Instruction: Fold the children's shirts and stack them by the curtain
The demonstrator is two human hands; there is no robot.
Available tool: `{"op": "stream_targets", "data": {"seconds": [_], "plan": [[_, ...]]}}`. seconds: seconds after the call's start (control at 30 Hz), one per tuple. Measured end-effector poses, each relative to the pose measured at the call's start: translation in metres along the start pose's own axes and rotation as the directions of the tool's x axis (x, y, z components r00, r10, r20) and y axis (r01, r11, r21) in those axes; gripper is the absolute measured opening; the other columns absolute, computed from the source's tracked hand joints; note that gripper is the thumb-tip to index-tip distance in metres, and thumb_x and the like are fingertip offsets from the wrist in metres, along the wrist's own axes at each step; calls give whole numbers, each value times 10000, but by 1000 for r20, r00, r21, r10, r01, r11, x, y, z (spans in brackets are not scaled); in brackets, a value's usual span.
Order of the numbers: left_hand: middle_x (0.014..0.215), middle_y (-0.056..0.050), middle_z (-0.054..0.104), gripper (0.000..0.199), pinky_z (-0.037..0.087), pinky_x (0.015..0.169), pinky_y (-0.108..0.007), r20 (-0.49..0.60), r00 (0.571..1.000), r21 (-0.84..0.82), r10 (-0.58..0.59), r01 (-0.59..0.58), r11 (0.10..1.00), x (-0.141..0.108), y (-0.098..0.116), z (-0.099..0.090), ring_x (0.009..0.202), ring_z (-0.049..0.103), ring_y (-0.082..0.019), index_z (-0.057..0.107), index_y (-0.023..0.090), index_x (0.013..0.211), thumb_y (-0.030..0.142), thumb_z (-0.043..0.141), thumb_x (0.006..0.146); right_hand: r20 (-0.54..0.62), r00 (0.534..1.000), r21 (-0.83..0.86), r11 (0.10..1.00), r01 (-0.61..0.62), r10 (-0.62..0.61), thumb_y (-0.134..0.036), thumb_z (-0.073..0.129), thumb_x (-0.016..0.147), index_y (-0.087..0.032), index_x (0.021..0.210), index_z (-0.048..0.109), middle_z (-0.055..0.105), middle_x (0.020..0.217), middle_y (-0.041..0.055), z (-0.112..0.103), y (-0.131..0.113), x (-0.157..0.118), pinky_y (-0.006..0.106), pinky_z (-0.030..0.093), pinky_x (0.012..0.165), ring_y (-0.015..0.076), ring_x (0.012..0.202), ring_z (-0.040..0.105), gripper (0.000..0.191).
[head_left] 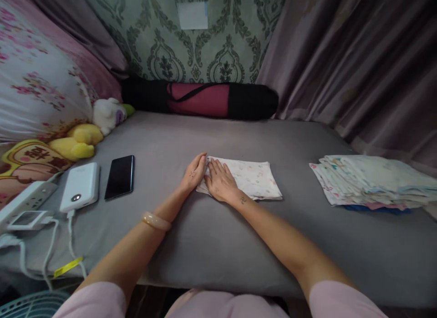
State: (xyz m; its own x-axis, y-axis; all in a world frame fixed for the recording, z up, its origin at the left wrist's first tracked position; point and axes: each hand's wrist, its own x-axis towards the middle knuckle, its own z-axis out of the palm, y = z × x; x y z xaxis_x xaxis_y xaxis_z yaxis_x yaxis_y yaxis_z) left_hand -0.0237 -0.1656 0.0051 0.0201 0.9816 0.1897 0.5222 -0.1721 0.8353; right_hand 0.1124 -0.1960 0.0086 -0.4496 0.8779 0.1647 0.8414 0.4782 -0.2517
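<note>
A folded white cloth (256, 177) with a faint small print lies flat on the grey bed surface (218, 249) in front of me. My right hand (221, 179) rests palm down on its left part, fingers stretched out. At the cloth's left edge, my left hand (195, 173) stands on its side with the fingers extended, touching or very close to the edge. Neither hand grasps anything. The underside of the left hand's fingers is hidden. Off to the right sits a stack of folded cloths (372, 179), apart from both hands.
To the left lie a black phone (120, 177), a white power bank (80, 187) and a power strip (27, 202) with white cables. Plush toys (77, 140) line the left side. A black and maroon long bag (200, 99) lies along the patterned back wall. Curtains (327, 58) hang at right.
</note>
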Motion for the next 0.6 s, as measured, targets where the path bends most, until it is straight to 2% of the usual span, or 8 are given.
{"op": "stream_targets", "data": {"seconds": [0.1,0.2,0.27,0.33,0.4,0.43,0.5,0.6], "plan": [[1318,-91,582,494,355,1088,-368,15,1000,29,11,-11,1000,0,-2,1,1241,509,-199,549,159,1261,418,259,956,19,1000,48,999,0,-1,-382,249,970,-29,1455,320,252,1547,156,2,0,1,429,87,1173,255,1442,165,604],[1301,-99,590,481,378,1067,-378,37,998,56,47,-49,997,2,-6,2,1214,528,-210,536,155,1273,419,313,938,51,999,162,987,2,-11,-383,214,974,-80,1462,321,287,1539,132,-8,13,1,416,163,1164,229,1433,207,585],[1279,-115,599,473,413,1028,-387,46,998,104,51,-55,993,3,-9,0,1175,553,-223,521,147,1284,400,376,912,3,1000,211,977,-14,14,-366,237,964,-119,1446,360,338,1519,119,-21,33,-6,396,232,1145,212,1412,266,556],[1237,-140,615,471,445,979,-388,38,999,199,29,-36,979,3,-9,-5,1118,579,-237,528,128,1271,374,426,882,-98,991,201,977,-74,96,-319,318,931,-142,1394,441,436,1456,119,-38,62,-21,374,291,1117,210,1356,367,510],[1167,-161,638,459,464,930,-383,20,1000,317,-13,6,948,1,-6,-12,1045,603,-245,558,104,1227,365,453,863,-166,953,177,959,-223,252,-262,372,901,-141,1308,532,574,1317,127,-55,97,-41,350,369,1051,218,1231,507,454],[1121,-164,652,455,471,906,-377,19,999,371,-42,32,928,0,-3,-15,1009,613,-247,572,94,1202,370,463,858,-166,917,169,926,-337,363,-252,382,898,-136,1256,575,637,1219,133,-63,114,-51,338,420,987,225,1134,578,422],[1021,-153,679,457,481,854,-362,42,992,452,-118,87,888,-2,4,-20,947,631,-252,590,87,1166,397,485,846,-104,841,134,845,-517,531,-251,417,890,-146,1131,654,711,1033,126,-75,142,-70,314,480,841,233,960,653,354],[941,-138,702,469,482,782,-324,83,971,518,-222,149,842,-3,15,-22,912,655,-257,608,99,1125,450,524,825,-10,772,94,769,-632,636,-273,479,872,-165,941,720,735,900,103,-79,161,-85,276,476,713,224,838,676,273]]}}
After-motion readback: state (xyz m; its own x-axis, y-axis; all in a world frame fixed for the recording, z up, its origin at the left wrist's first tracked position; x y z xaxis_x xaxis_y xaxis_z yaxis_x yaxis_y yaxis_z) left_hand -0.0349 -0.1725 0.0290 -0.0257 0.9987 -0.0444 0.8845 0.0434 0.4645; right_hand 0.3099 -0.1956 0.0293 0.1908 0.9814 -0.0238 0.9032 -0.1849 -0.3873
